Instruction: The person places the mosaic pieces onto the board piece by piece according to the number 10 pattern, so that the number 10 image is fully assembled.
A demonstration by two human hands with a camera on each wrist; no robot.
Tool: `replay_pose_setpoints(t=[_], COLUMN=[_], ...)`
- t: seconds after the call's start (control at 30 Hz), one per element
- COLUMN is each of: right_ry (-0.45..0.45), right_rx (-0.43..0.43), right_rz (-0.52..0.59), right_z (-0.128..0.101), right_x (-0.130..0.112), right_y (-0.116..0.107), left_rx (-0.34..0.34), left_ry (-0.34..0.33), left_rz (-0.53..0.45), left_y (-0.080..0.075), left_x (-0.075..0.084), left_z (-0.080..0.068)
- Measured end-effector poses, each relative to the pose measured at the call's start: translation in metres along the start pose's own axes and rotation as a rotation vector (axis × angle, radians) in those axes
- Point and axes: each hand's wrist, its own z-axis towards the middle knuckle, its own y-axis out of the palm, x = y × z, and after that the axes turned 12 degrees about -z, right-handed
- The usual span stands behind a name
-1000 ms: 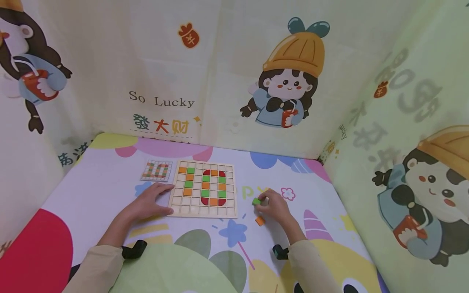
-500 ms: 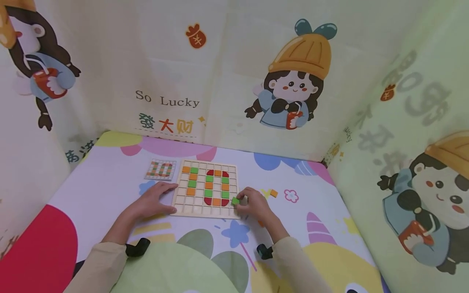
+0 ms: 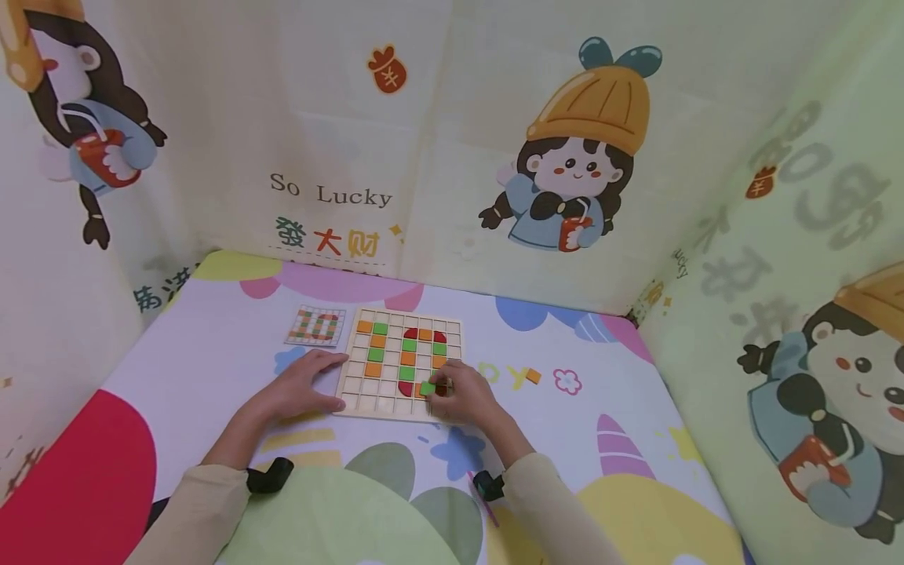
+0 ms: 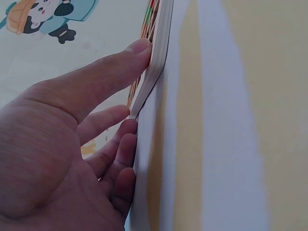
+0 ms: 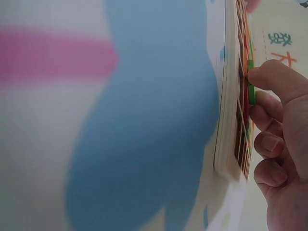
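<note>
A wooden grid board [image 3: 362, 396] lies on the table, with orange, green and red tiles set in it as the figure "10". My right hand [image 3: 462, 396] pinches a small green tile [image 3: 428, 388] and holds it over the board's lower right cells; in the right wrist view the green tile [image 5: 250, 91] sits between thumb and fingers against the board [image 5: 230, 120]. With straight fingers, my left hand [image 3: 300, 384] rests flat against the board's left edge, and the thumb [image 4: 108, 72] presses the board's rim [image 4: 159, 53].
A small pattern card [image 3: 315, 326] showing "10" lies left of the board. One loose orange tile [image 3: 533, 376] sits on the colourful tablecloth right of the board. Printed fabric walls close in the table at the back and right.
My right hand has carried the green tile leftwards from the tablecloth onto the board's lower right area. The left hand has stayed on the board's left edge.
</note>
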Motion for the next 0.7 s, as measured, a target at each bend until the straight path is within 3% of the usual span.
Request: replay_pose_setpoints(t=[0.47,0.7], right_ry=[-0.070,-0.072], right_rx=[0.000,-0.020], right_rz=[0.028,-0.023], right_z=[0.012,0.021], right_x=[-0.025,-0.040], right_y=[0.007,0.012], left_rx=[0.003,0.005], left_ry=[-0.008,-0.018], left_rz=[-0.003,-0.012], left_y=[0.000,0.000], left_x=[0.002,0.002], left_z=[0.000,-0.001])
